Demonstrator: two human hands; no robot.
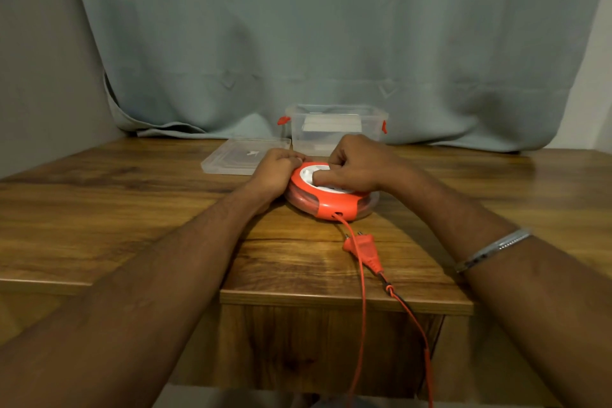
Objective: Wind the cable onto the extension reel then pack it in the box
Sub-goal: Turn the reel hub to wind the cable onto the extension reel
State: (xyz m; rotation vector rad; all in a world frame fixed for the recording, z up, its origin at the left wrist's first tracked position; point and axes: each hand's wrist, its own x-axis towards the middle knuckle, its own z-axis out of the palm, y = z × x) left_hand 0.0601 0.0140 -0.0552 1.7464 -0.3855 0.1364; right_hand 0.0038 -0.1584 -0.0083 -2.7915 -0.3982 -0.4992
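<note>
A round orange extension reel (334,207) with a white centre lies flat on the wooden table (132,209). My left hand (276,172) grips its left rim. My right hand (356,164) rests on top, fingers curled into the white hub. An orange cable (362,291) leaves the reel's front hole and drops over the table's front edge. The orange plug (364,250) lies on the table in front of the reel. A clear plastic box (337,129) with orange clips stands open behind the reel.
The box's clear lid (238,159) lies flat to the left of the box. A grey-green curtain (331,43) hangs behind the table. The table's front edge steps forward in the middle. A metal bangle (493,248) is on my right wrist.
</note>
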